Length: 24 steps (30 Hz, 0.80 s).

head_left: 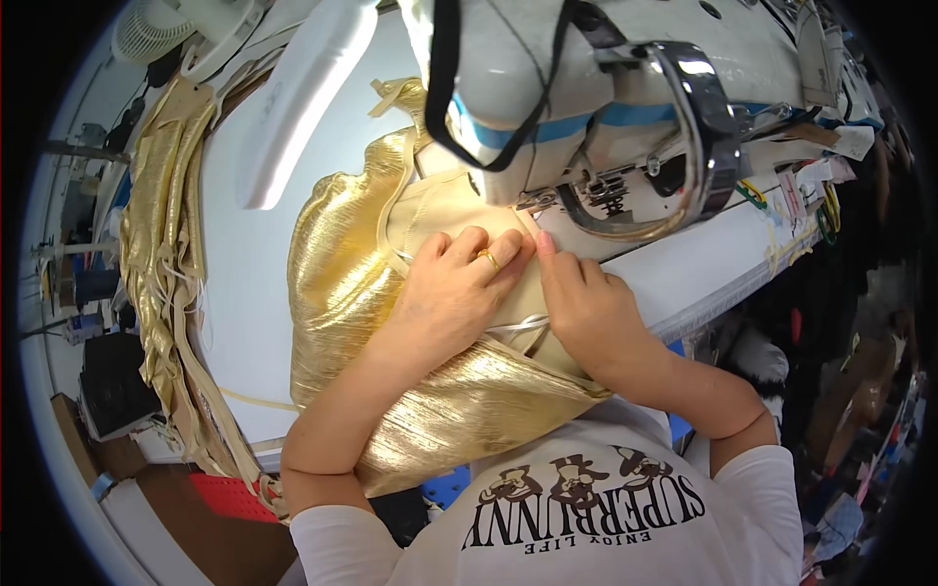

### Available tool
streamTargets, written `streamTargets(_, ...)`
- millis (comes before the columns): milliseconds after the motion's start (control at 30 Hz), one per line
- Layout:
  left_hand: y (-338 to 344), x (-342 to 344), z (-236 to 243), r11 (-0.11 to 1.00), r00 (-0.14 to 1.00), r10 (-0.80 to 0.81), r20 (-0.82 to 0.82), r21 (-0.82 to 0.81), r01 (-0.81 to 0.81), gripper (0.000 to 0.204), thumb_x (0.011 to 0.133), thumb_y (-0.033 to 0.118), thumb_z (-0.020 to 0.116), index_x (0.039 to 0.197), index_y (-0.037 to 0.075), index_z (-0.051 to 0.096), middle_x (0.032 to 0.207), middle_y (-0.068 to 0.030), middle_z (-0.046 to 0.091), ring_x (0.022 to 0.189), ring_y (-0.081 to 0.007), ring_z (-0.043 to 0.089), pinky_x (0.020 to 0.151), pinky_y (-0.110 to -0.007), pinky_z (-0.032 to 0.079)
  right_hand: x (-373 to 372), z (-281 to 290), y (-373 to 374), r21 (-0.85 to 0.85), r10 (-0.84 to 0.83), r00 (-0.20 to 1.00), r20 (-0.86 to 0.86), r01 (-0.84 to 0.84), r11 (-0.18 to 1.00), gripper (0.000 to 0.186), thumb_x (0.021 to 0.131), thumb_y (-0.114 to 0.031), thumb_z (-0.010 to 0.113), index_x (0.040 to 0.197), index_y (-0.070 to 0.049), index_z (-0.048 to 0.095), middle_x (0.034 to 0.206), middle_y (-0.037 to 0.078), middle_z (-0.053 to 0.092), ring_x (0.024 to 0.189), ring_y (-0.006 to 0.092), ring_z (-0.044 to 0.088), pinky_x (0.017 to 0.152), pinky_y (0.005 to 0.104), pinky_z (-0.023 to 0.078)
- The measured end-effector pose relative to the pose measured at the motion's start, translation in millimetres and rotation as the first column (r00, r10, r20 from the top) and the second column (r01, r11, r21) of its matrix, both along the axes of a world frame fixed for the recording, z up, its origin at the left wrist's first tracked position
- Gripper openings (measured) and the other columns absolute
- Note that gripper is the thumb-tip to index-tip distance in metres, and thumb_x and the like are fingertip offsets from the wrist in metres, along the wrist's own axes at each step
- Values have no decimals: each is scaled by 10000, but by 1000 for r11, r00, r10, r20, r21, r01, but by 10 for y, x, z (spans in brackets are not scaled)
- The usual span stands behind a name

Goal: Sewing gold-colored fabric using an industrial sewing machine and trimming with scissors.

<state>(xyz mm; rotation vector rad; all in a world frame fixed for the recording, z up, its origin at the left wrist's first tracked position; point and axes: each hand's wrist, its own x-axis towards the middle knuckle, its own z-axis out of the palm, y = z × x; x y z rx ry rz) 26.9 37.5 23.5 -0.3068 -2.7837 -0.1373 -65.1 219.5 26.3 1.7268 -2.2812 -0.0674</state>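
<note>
A shiny gold garment [337, 264] with a beige lining [440, 210] lies bunched on the white table and drapes over its near edge toward my lap. The lining's edge runs under the needle area of a white sewing machine [547, 88]. My left hand [454, 288], a ring on one finger, presses down on the lining with curled fingers, gripping it near the edge. Close beside it, my right hand [591, 308] pinches the same edge between thumb and fingers, just in front of the presser foot [537, 201]. A thin white ribbon [518, 325] crosses the lining between my wrists.
More gold pieces [161, 225] hang in a stack along the table's left edge. A long white lamp [308, 103] sits above the table, left of the machine. A curved chrome guard [708, 137] juts out at right. Scissors [752, 192] and scraps lie on the right. A fan [151, 29] stands far left.
</note>
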Motion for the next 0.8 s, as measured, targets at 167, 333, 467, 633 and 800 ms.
streamTargets(167,-77,15,-37,998,999,-34,-5,49,34,462,786,184,608,1230,72,669,1159,6,566,958,-174,546,773,-326,438,-12,102,-53,87,87,996,4,-87,992,594,732,-68,620,1272,174,577,854,68,517,728,157,552,513,236,490)
streamTargets(333,-157,12,-29,994,997,-61,45,91,57,471,808,181,635,1266,75,662,1230,0,582,1003,-198,573,805,-352,458,10,91,-88,91,83,994,65,-89,992,582,728,-54,624,1252,194,574,869,104,547,695,171,588,508,251,516)
streamTargets(467,-175,-26,70,988,991,-44,127,155,24,485,882,171,709,1359,138,626,1429,-6,567,1047,-288,604,887,-411,486,-26,155,-103,81,98,983,156,-112,990,469,724,-50,645,1127,188,624,935,182,643,633,197,663,536,287,554)
streamTargets(633,-364,-22,71,991,962,-105,251,111,79,473,905,183,682,1374,178,616,1453,1,557,1135,-257,589,892,-394,454,-213,115,-67,70,76,866,494,-127,989,233,791,-143,669,982,-10,681,886,155,698,771,283,701,657,399,578)
streamTargets(800,-396,5,50,990,952,-97,290,129,61,490,919,210,669,1401,197,585,1455,7,556,1148,-234,592,873,-389,437,-758,-69,-60,-257,364,799,478,-268,928,209,898,-246,672,1067,-127,702,997,65,720,952,259,689,881,432,526)
